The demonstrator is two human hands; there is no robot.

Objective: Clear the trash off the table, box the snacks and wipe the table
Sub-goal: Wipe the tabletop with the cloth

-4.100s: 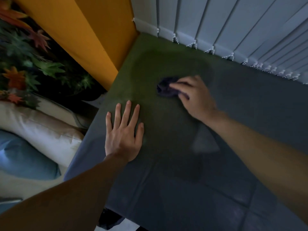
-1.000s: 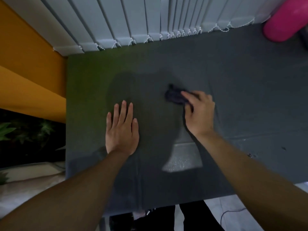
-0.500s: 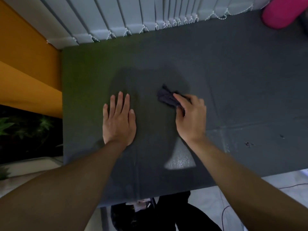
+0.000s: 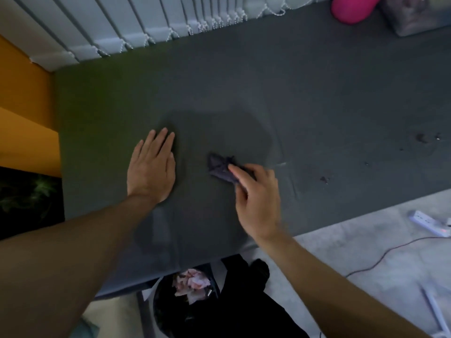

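Right-hand grip first: the right hand [image 4: 256, 198] has its fingers curled over a small dark cloth [image 4: 219, 167], pinching the near side of the wad while the rest pokes out past the fingertips to the left. The cloth lies bunched on the desk [image 4: 268, 81], about midway along its front half. Beside it but apart, the left hand [image 4: 152, 169] lies flat, fingers straight and together, palm on the desk's dark cover, holding nothing. Wiping looks like the step in hand, and it seems unfinished: dark specks [image 4: 324, 179] sit well to the right of the cloth, with more farther out. Several things could go wrong. The wad is held by little more than one edge, so a firm stroke might roll it out from under the fingers. The cover shows creases and may drag or ruck if the flat hand lifts. The bin [image 4: 161, 313], with crumpled paper [image 4: 192, 284] inside, stands under the front edge left of the specks, so a careless sweep would send them to the floor. A long reach right could also nudge the pink object [image 4: 351, 8] and clear box [image 4: 415, 18] at the far corner.
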